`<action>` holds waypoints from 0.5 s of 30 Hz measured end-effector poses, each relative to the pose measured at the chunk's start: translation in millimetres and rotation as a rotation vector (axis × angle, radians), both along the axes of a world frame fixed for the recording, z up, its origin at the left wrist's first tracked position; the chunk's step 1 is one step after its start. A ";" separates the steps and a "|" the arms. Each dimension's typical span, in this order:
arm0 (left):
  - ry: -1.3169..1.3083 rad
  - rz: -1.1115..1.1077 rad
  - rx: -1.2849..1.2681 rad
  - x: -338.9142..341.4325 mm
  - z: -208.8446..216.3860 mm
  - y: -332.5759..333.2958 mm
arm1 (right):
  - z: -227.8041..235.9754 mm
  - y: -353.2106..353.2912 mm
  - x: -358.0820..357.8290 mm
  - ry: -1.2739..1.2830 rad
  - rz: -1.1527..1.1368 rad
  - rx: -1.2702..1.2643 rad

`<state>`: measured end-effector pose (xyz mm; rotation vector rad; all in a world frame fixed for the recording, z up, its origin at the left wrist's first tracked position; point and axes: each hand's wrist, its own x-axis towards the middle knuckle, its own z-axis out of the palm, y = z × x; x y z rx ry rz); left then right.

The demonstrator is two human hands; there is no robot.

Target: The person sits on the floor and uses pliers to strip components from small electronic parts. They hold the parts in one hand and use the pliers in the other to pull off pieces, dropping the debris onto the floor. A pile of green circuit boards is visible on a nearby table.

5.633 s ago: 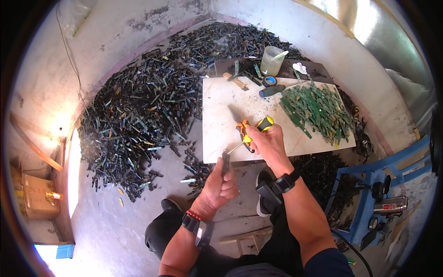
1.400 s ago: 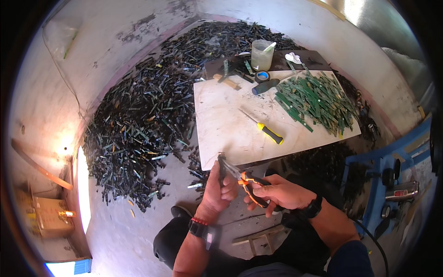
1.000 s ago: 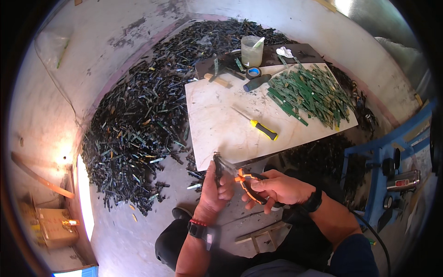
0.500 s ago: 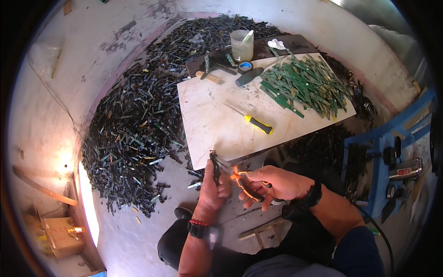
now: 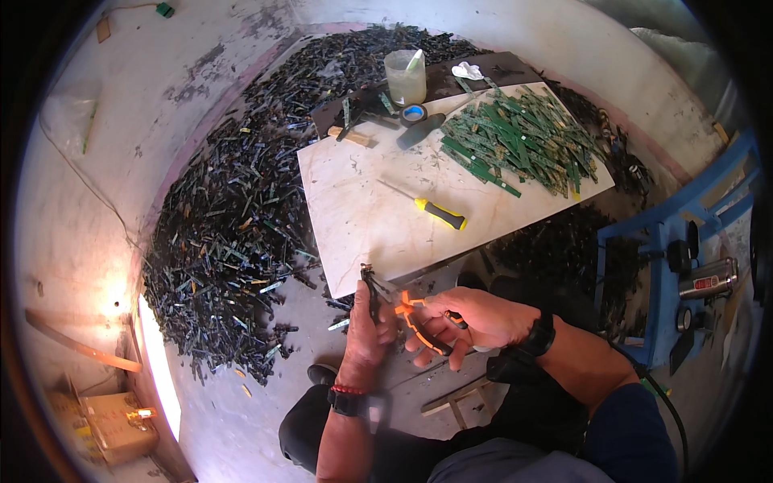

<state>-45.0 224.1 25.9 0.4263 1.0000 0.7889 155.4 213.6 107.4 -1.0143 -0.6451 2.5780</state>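
Note:
Below the near left corner of the white board (image 5: 342, 217), my left hand (image 5: 368, 332) is closed around a narrow black strip-like piece (image 5: 371, 291), held upright. My right hand (image 5: 487, 319) grips pliers (image 5: 419, 332) with orange and black handles, its lower fingers partly spread. The pliers' jaws reach toward the black piece; blur hides whether they touch it. On the board lies a yellow and black screwdriver (image 5: 441, 214). A heap of green circuit-board strips (image 5: 519, 145) covers the board's right part.
A large pile of dark strips (image 5: 233, 225) spreads over the floor at left and behind. A cloudy plastic cup (image 5: 405, 80) and a tape roll (image 5: 413, 113) stand at the back. At right, a blue chair (image 5: 656, 249) holds a metal flask (image 5: 708, 279).
The whole view has shifted slightly, so the board sits a little further left and higher. Both hands keep their grips; the pliers remain beside the black piece.

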 end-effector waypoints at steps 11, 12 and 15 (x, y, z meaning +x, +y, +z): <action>0.039 -0.008 0.071 0.2 -2.7 -1.6 | -5.4 -0.3 -1.5 -0.105 0.029 -0.013; 0.046 -0.013 0.073 0.0 -3.5 -1.4 | -2.8 -0.7 -1.1 -0.126 0.029 0.016; 0.054 -0.019 0.065 -0.1 -5.5 -1.2 | 4.7 -0.1 0.3 -0.167 0.036 0.072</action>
